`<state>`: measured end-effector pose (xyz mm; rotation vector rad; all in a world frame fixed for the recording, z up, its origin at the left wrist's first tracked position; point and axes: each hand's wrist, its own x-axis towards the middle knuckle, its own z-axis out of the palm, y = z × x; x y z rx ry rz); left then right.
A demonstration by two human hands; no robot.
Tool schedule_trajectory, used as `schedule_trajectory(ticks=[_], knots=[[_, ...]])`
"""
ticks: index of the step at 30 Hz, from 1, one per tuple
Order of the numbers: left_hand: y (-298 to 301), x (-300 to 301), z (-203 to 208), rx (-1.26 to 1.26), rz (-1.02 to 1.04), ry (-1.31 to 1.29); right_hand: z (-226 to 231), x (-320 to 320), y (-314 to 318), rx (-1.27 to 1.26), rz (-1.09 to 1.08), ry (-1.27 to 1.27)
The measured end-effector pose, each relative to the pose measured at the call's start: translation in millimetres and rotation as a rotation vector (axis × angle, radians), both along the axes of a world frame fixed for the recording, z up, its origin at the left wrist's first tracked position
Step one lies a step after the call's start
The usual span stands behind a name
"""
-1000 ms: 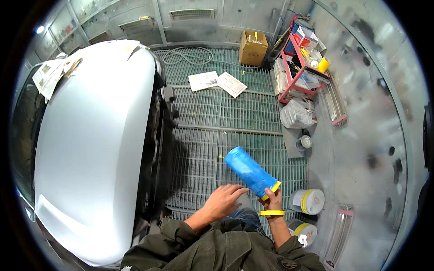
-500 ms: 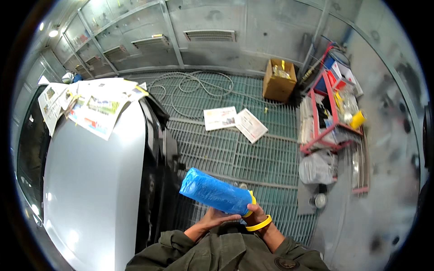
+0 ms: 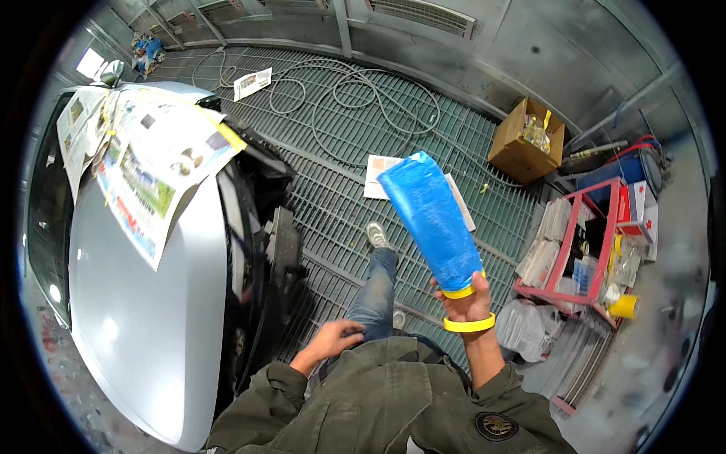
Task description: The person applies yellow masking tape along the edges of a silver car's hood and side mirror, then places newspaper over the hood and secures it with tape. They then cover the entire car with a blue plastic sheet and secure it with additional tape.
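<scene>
A roll of blue masking film (image 3: 431, 216) with a yellow band at its lower end is held up in front of me, tilted with its top to the left. My right hand (image 3: 469, 299), with a yellow band at the wrist, grips it at the yellow end. My left hand (image 3: 333, 340) hangs apart from the roll, by my thigh. Its fingers are loosely bent and I see nothing in them. To the left, newspaper sheets (image 3: 162, 159) edged with yellow tape cover the far part of a silver car hood (image 3: 144, 303).
Beside the hood, the car's exposed black front (image 3: 276, 242) juts out. A grey hose (image 3: 378, 98) lies coiled on the floor grating (image 3: 333, 219). On the right stand a cardboard box (image 3: 525, 144), a red-framed cart (image 3: 563, 276) with papers and bottles, and a clear plastic bag (image 3: 529, 329).
My left hand has let go of the roll and dropped left. My right hand has raised the roll rightward, more upright. The view has turned and one leg now reaches forward.
</scene>
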<state>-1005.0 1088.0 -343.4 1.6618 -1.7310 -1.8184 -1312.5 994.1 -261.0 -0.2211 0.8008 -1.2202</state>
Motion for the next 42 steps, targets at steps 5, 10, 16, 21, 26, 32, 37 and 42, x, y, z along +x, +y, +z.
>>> schedule_trajectory(ticks=[5, 10, 16, 21, 26, 32, 37, 42], knots=[[-116.8, -16.8, -51.2, 0.049, 0.000, 0.183, -39.3, -25.4, -125.2, 0.074, -0.066, 0.213], [-275.2, -37.8, -44.8, -0.103, -0.091, 0.340, -33.8, -13.3, -256.2, 0.103, 0.000, 0.338], [-424.8, -16.1, -35.6, 0.254, -0.127, 0.308, -26.0, 48.6, -427.3, 0.027, 0.093, 0.238], [-518.7, 23.3, -90.8, -0.729, -0.069, 0.964, -15.5, 110.9, -581.8, -0.056, 0.338, 0.290], [-660.6, 73.1, -31.1, -0.615, -0.056, 0.394, -41.0, 178.1, -748.4, -0.120, 0.529, 0.228], [-792.5, 108.6, -82.7, -0.615, 0.119, 0.339, -25.7, 252.7, -927.4, -0.259, 0.724, 0.102], [-813.7, 116.6, -84.1, -0.302, 0.581, 0.598, -16.5, 325.5, -1032.4, -0.251, 0.880, 0.252], [-877.5, 150.3, -95.1, -0.364, 0.748, 0.470, -19.5, 429.4, -1092.0, -0.256, 1.033, 0.265]])
